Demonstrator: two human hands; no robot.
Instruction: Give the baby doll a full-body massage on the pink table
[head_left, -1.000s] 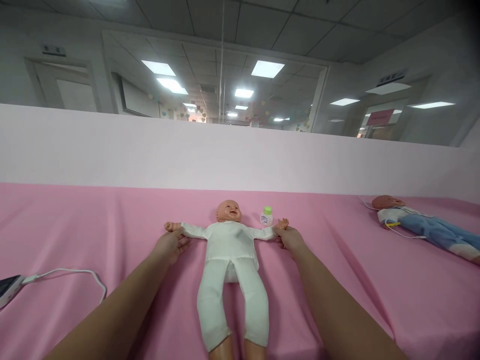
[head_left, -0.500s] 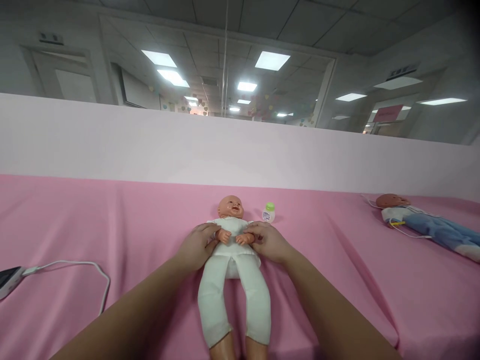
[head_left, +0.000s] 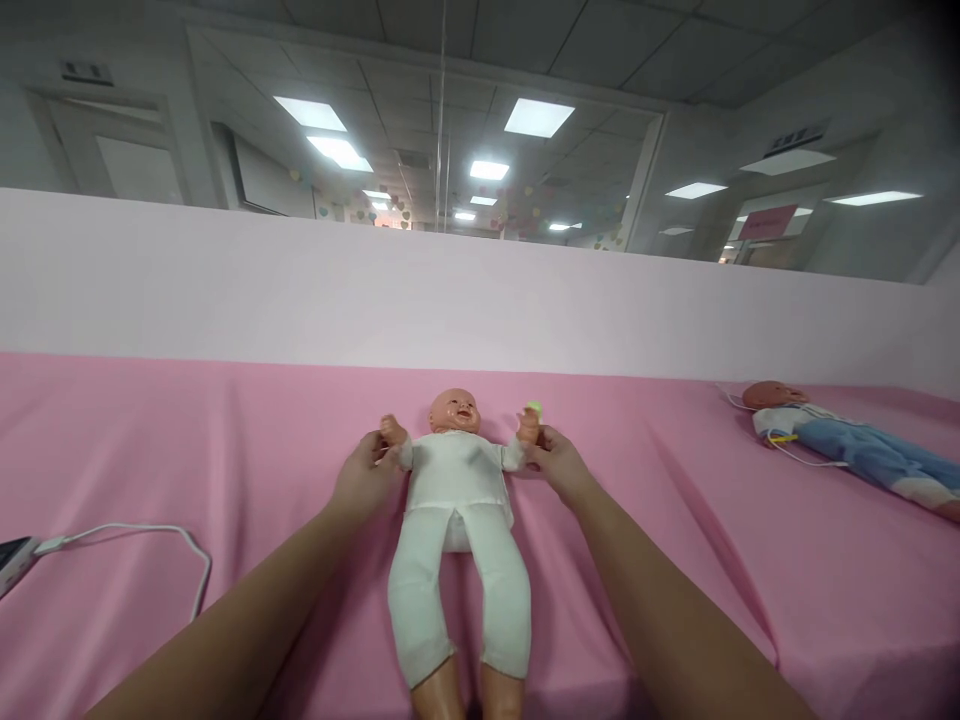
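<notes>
A baby doll (head_left: 459, 480) in a white top and white trousers lies on its back on the pink cloth (head_left: 300, 420), its head towards the wall. My left hand (head_left: 365, 472) is closed round the doll's forearm on the left, beside its small raised hand. On the other side my right hand (head_left: 559, 462) grips the doll's other forearm. Both doll arms are spread out from the body with the elbows bent up. Just behind the doll's hand on the right, the green cap (head_left: 535, 407) of a small bottle shows; the rest of the bottle is hidden.
At the far right lies a second doll (head_left: 862, 445) in blue and white, with a thin white tube. A white device (head_left: 16, 562) with a white cable (head_left: 150, 527) is at the left edge. Behind the cloth stands a low white wall (head_left: 337, 290) with glass above.
My hands have moved apart, taking the doll's forearms from over its chest out to its sides. The bottle, in full view before, is now mostly covered. The view has shifted slightly.
</notes>
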